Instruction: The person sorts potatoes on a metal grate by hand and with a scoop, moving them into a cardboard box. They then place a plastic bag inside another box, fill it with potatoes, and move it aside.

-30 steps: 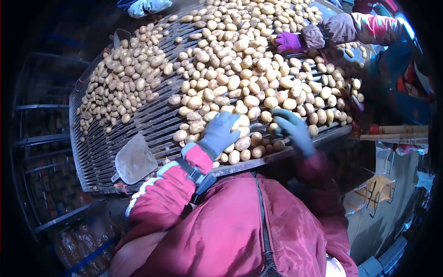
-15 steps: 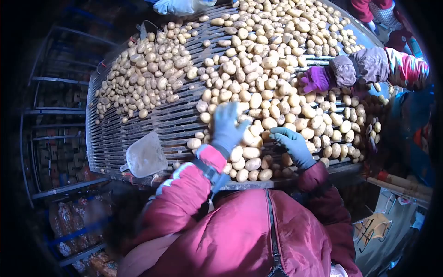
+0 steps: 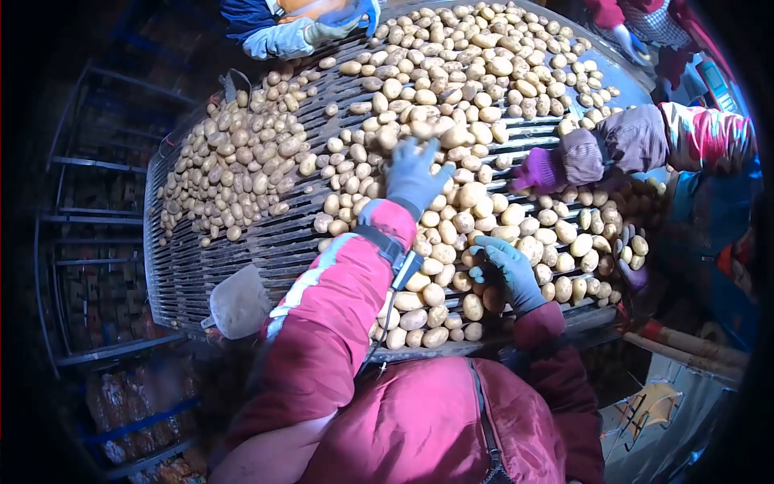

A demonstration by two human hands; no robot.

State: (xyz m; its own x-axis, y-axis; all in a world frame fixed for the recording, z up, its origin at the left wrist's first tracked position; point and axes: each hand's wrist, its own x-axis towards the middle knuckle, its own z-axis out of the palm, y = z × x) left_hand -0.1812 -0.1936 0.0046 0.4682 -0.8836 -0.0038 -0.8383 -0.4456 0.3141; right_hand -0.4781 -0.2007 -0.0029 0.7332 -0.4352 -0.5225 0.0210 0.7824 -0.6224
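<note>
My left hand point(image 3: 415, 173), in a blue-grey glove, reaches out over the potatoes point(image 3: 451, 105) in the middle of the slatted rack. Its fingers are spread and touch potatoes at the far side of the hand, without gripping one. Nearer the front edge, my right hand point(image 3: 513, 274) rests in a similar glove among potatoes. Its fingers are bent but apart, and the palm side is hidden. Both of my sleeves are dark pink, and a strap with a small device circles my left wrist.
A flat grey scoop point(image 3: 239, 302) lies at the rack's point(image 3: 181, 270) front left. Another potato heap point(image 3: 242, 149) covers the left side. A co-worker's purple-gloved hand point(image 3: 540, 171) reaches in from the right. Another person's pale gloved hand point(image 3: 326, 31) is at the far edge.
My left hand has moved farther out across the potatoes, and some near it blur with motion. My right hand has shifted slightly toward me. The far co-worker's gloved hands show more.
</note>
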